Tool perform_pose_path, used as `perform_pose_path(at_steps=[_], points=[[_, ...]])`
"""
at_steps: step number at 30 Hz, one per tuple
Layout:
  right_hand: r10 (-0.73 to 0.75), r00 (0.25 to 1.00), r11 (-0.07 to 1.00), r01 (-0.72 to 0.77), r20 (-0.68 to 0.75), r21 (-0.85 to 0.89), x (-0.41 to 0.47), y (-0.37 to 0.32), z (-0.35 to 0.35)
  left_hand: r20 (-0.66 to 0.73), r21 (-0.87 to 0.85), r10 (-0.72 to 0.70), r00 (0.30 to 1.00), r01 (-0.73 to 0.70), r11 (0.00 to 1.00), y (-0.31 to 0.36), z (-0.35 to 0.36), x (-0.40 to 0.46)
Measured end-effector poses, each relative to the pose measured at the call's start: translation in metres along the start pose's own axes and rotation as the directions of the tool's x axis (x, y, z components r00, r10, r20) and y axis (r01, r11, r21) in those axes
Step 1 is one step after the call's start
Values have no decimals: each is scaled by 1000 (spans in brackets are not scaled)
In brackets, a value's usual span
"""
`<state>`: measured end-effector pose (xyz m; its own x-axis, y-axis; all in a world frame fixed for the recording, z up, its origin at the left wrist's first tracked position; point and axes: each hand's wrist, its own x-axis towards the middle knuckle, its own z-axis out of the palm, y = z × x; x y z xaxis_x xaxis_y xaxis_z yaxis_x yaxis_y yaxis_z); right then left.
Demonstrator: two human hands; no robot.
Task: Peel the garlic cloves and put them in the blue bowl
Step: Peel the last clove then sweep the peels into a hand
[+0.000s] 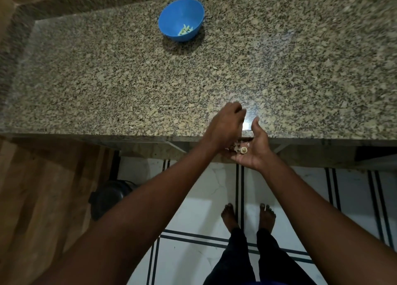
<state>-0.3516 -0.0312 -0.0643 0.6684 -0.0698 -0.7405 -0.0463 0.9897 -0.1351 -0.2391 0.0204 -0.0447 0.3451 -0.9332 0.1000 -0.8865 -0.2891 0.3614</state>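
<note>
The blue bowl [181, 19] stands far back on the granite counter [107, 80] with several peeled garlic cloves [185, 30] in its bottom. My right hand [254, 148] is cupped palm-up at the counter's front edge, holding garlic skins and a root stub [242, 149]. My left hand [226, 125] lies on the counter just left of it, fingers curled and resting at the edge, its palm side hidden. A few skin flakes sit between the two hands.
A dark round bin [109, 196] stands on the floor below the counter at left. A wooden panel [43, 198] borders the left side. My bare feet [249, 216] are on white tiles with dark lines.
</note>
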Motion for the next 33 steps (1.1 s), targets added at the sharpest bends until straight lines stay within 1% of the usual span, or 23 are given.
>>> perform_pose_path(at_steps=[2, 4, 6, 8, 11, 12, 13, 16, 17, 18, 19, 20, 22, 24, 25, 27, 28, 29, 30, 31, 33], points=[[15, 999, 1000, -16, -33, -10, 1, -1, -1, -15, -14, 32, 999, -32, 999, 5, 0, -29], [33, 999, 999, -34, -22, -22, 1, -1, -2, -4, -57, -25, 1000, 25, 998, 10, 0, -44], [33, 999, 999, -33, -9, -25, -1, -2, -1, 30, -167, -172, 985, 175, 970, 17, -7, -37], [29, 1000, 1000, -29, 1, -6, -3, -1, 3, 127, -269, -303, 945, 327, 906, 16, -19, -23], [32, 999, 999, -33, 37, 25, -7, 2, 8, 227, -401, -399, 888, 459, 793, 13, -31, -14], [25, 999, 999, -25, 38, 19, -6, 1, 7, 234, -422, -411, 881, 472, 774, 17, -33, -15], [23, 999, 1000, -23, 33, 6, -6, 1, 6, 224, -417, -399, 889, 457, 786, 22, -34, -18], [44, 999, 999, -44, 1, -9, -2, 0, 1, 187, -273, -302, 935, 345, 898, 36, -29, -40], [54, 998, 998, -54, 14, 10, -3, 0, 2, 139, -251, -286, 948, 313, 916, 36, -27, -49], [56, 998, 998, -57, 30, 21, -4, 1, 3, 79, -260, -300, 951, 310, 914, 33, -27, -58], [51, 998, 999, -52, 46, 17, -6, 1, 4, 22, -318, -359, 933, 347, 883, 27, -31, -64], [48, 997, 999, -48, 54, 3, -7, 1, 6, -25, -405, -445, 895, 398, 823, 18, -38, -69], [59, 996, 998, -59, 68, -8, -10, 3, 9, -90, -539, -596, 798, 465, 703, -11, -57, -72], [78, 993, 997, -78, 89, 2, -11, 4, 12, -143, -559, -684, 716, 512, 653, -48, -76, -73], [81, 992, 997, -82, 97, 8, -9, 5, 13, -184, -536, -714, 676, 540, 650, -68, -82, -74], [88, 990, 996, -90, 111, 15, -8, 9, 16, -266, -429, -757, 597, 630, 648, -107, -93, -77], [94, 989, 995, -96, 117, 8, -7, 11, 18, -286, -347, -776, 563, 694, 631, -126, -97, -80], [100, 988, 995, -101, 121, -2, -6, 12, 20, -285, -234, -789, 544, 759, 607, -143, -102, -85], [104, 987, 995, -103, 122, -11, -5, 13, 22, -255, -101, -801, 541, 809, 579, -158, -106, -89], [106, 987, 994, -104, 120, -19, -4, 14, 23, -204, 10, -811, 549, 829, 559, -171, -107, -94], [107, 987, 994, -105, 116, -25, -3, 15, 25, -111, 137, -816, 568, 822, 553, -177, -105, -101]])
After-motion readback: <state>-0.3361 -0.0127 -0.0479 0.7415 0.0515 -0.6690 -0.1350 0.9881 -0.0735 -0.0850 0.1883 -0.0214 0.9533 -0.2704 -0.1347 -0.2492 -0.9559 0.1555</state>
